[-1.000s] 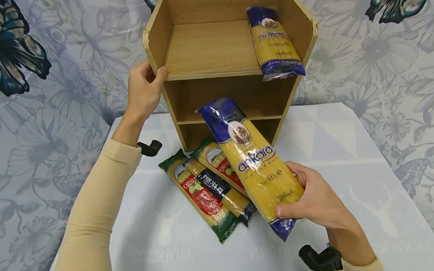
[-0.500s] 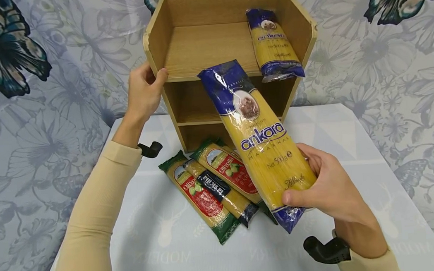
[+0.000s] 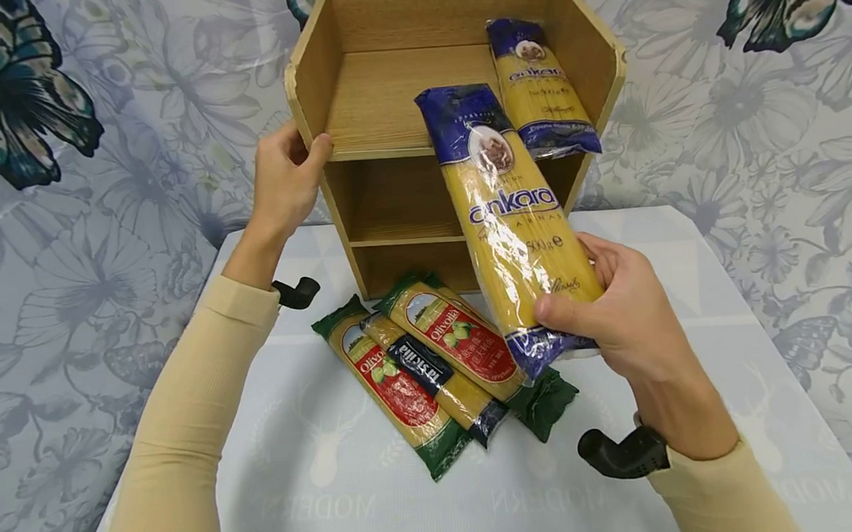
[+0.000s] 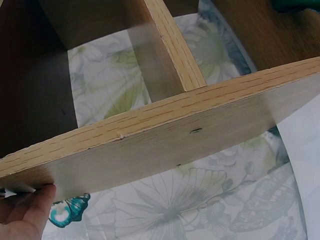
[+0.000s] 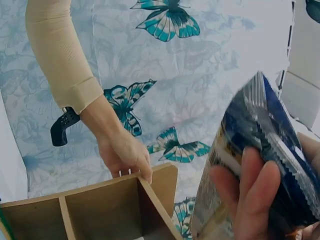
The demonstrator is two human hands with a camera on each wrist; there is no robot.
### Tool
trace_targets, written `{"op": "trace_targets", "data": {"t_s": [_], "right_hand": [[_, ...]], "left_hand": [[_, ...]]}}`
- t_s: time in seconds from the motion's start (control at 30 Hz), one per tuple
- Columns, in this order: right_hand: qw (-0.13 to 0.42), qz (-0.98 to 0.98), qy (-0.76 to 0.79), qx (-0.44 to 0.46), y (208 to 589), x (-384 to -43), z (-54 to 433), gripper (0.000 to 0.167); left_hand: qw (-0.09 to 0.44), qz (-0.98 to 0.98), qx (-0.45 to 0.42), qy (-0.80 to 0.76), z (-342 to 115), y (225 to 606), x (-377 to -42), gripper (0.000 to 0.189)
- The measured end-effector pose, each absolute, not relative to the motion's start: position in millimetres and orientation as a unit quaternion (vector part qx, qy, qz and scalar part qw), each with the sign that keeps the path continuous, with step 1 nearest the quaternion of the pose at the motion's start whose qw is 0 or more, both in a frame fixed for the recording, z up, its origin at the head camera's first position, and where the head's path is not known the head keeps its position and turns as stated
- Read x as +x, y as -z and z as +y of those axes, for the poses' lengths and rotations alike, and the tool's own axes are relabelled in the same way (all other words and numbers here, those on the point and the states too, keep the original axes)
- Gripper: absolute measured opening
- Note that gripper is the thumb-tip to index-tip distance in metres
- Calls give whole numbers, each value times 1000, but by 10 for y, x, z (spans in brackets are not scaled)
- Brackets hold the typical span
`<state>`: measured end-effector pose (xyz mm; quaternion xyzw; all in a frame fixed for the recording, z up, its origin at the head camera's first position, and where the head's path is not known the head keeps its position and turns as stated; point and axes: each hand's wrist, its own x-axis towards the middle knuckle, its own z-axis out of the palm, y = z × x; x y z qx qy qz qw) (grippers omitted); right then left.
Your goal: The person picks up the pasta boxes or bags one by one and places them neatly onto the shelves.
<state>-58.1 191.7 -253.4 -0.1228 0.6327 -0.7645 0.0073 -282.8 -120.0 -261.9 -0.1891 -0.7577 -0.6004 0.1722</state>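
Note:
My right hand (image 3: 629, 306) holds a yellow-and-blue Ankara spaghetti pack (image 3: 514, 220) by its lower end, thumb on the front. The pack slants in front of the wooden shelf unit (image 3: 404, 149), its top over the upper shelf's front edge. In the right wrist view the fingers (image 5: 260, 187) press against the back of the pack. My left hand (image 3: 285, 177) grips the left side panel of the shelf unit, thumb at the front edge. A second Ankara pack (image 3: 543, 88) lies on the top shelf at the right.
On the table (image 3: 285, 470), before the shelf unit, lie two green-ended Olivolio spaghetti packs (image 3: 467, 337) (image 3: 397, 390) with a dark-labelled pasta pack (image 3: 432, 371) between them. A patterned butterfly backdrop (image 3: 90, 278) stands behind.
My right hand has raised the Ankara spaghetti pack upward from above the other packs toward the top shelf, uncovering the right Olivolio pack. The left hand has stayed on the shelf unit.

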Motion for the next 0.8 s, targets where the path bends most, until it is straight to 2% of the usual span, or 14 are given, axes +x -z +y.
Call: {"op": "trace_targets", "data": {"t_s": [0.27,0.8], "right_hand": [[7,665,743,-80,2375,-748,1826,51],[-17,658,752,-42,2320,-1065,1599,49]], "left_hand": [[164,-768,-184,592,-1198,2614,-2814,33],[172,-769,-191,586,-1218,2623,-2831,31]]}}
